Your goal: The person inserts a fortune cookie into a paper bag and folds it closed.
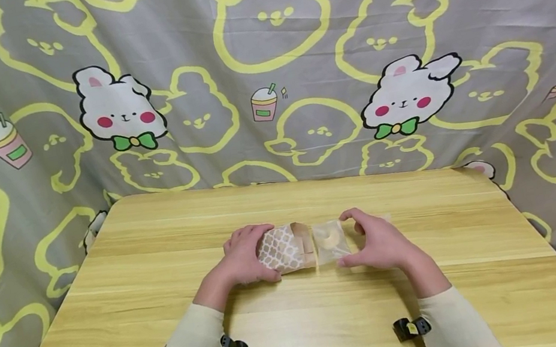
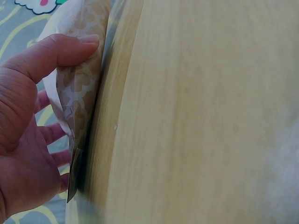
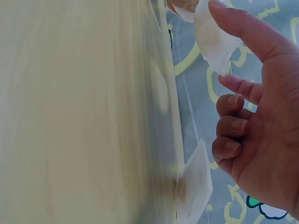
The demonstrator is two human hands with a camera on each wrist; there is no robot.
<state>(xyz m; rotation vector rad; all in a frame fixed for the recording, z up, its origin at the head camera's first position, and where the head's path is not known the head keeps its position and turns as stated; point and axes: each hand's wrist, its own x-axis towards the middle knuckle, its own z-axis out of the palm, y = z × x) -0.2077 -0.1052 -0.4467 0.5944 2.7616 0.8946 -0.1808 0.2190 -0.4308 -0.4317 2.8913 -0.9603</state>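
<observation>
A patterned paper bag (image 1: pixel 283 249) lies mid-worktop (image 1: pixel 169 312) with its open mouth facing right. Just beside that mouth lies a clear packet (image 1: pixel 330 242) holding a pale, round cookie (image 1: pixel 329 238); packet and bag look to be touching, though whether the packet's edge is inside the mouth cannot be told. A second, flatter clear packet (image 3: pixel 195 184) lies on the worktop near the right hand. A cartoon-rabbit curtain (image 1: pixel 261 67) hangs behind.

The left hand (image 1: pixel 245 257) grips the bag's closed end, thumb (image 2: pixel 60 49) curled over the paper. The right hand (image 1: pixel 376 241) pinches the cookie packet's right edge with thumb and forefinger, its other fingers (image 3: pixel 231 126) loosely curled.
</observation>
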